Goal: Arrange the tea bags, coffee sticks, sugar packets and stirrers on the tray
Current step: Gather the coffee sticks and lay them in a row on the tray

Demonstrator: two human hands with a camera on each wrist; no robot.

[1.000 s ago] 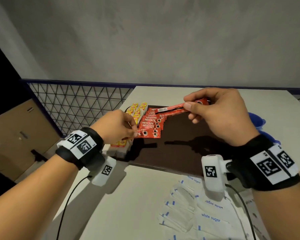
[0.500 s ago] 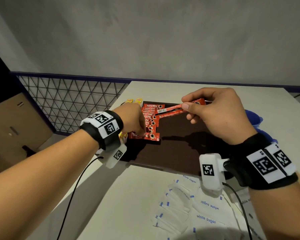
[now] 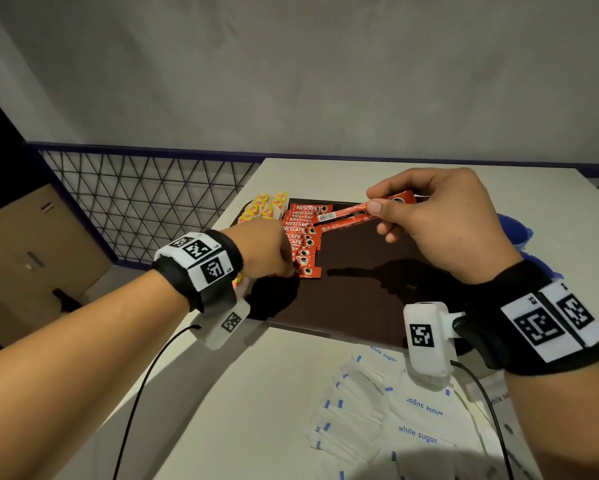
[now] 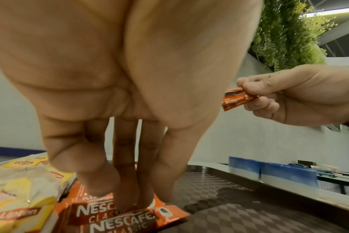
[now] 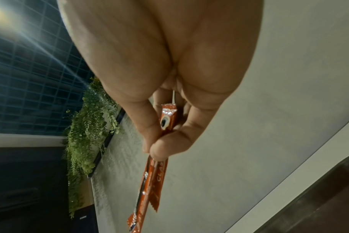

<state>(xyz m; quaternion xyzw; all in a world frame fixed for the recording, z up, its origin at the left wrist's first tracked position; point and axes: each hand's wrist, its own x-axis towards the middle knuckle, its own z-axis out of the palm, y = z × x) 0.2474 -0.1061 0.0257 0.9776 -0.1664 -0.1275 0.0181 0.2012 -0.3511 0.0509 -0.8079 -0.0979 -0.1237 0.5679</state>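
A dark brown tray (image 3: 360,299) lies on the white table. Yellow tea bags (image 3: 266,206) sit at its far left corner. Beside them, red coffee sticks (image 3: 305,237) lie in an overlapping row. My left hand (image 3: 289,270) reaches down onto the nearest sticks (image 4: 119,220); its straight fingertips (image 4: 125,203) press on them. My right hand (image 3: 374,204) hovers over the tray's far edge. Between thumb and forefinger it pinches a few more coffee sticks (image 3: 343,218), whose free ends point left toward the row. These held sticks (image 5: 151,186) hang clear of the tray.
White sugar packets (image 3: 395,410) are spread loosely on the table in front of the tray's near edge. A blue container (image 3: 512,230) stands just past the tray's right side. The table's left edge drops off beside a wire mesh fence (image 3: 135,202).
My left hand has moved forward along the row and now presses down with straight fingers on the nearest stick it was pinching. The right hand has kept its place and its hold.
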